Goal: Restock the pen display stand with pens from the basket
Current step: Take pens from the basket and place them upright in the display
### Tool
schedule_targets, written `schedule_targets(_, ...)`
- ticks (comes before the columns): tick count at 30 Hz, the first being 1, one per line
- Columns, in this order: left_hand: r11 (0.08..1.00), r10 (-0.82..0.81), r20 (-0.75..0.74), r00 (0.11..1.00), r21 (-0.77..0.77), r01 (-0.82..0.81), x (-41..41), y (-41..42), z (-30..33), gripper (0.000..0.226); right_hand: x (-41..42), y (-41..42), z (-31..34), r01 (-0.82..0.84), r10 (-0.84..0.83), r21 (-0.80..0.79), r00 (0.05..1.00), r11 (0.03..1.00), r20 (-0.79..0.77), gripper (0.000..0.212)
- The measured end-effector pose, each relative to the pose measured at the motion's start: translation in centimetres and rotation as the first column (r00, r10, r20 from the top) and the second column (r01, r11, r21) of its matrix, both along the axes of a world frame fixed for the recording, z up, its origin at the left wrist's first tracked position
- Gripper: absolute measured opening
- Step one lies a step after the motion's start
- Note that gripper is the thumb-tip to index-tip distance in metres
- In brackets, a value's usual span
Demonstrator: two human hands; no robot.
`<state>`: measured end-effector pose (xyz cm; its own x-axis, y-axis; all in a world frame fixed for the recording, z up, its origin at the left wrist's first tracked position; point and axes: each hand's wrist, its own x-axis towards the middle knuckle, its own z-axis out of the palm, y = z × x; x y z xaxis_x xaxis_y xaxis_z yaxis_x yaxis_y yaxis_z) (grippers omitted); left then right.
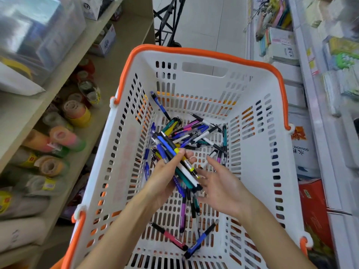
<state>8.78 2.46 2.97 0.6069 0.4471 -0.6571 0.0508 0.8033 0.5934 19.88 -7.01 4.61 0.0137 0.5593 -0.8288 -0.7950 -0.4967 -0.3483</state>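
**Loose bundle, slotted floor: where the pens could go astray**

Shop aisle shelving runs down both sides, and between it sits a white basket (258,152) with orange handles, both hands reaching down into it.

Nearest the camera, two stray pens lie on the basket floor below the wrists: a red-and-black pen (169,236) and a blue pen (201,242). Just beyond them, the left hand (163,179) grips a bundle of pens (180,164), its fingers (187,155) curled round the shafts. The bundle fans out unevenly, tips pointing down toward the right palm and caps jutting up past the left fingers. The right hand (221,183) sits just beside the bundle's lower end, palm up, fingers spread and relaxed, holding nothing.

Just past the left fingers lies the main heap of loose pens (196,134), crossed over one another on the floor. A single blue pen (160,104) leans against the far-left wall beyond it.

The risk, as I judge it, is the splayed grip: a white pen and a teal one hang lowest, and any shift of the left fingers could let them slide out. A falling pen may wedge its tip in the slotted floor. Adding more to the bundle makes slipping likelier. The display stand is not in view, so a carry of unknown length awaits, past the tape rolls (76,113) on the left shelf.
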Motion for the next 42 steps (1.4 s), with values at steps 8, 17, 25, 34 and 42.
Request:
schedule_targets(8,0.723,-0.684,0.063,0.727,-0.08,0.687,-0.7,0.7,2.4,0.026,2.8,1.5,1.7,-0.531,0.439,-0.046,0.646,0.846,0.624,0.055)
schedule_targets(17,0.527,-0.846,0.118,0.52,0.043,0.849,-1.2,1.0,2.9,0.014,5.3,2.3,4.6,-0.86,0.627,-0.111,0.268,0.498,0.731,0.014)
schedule_targets(25,0.492,-0.869,0.085,0.487,0.056,0.869,-1.3,1.1,2.3,0.024,4.6,2.9,4.2,-0.906,0.575,-0.097,0.175,0.411,0.8,0.021)
schedule_targets(34,0.469,-0.881,0.098,0.463,0.052,0.882,-1.4,0.9,2.4,0.015,4.7,4.0,4.6,-0.952,0.673,-0.139,0.085,0.272,0.735,0.026)
schedule_targets(42,0.48,-0.871,0.127,0.475,0.007,0.877,-1.3,1.1,2.5,0.013,6.8,3.8,5.6,-0.939,0.683,-0.148,0.113,0.311,0.721,0.018)
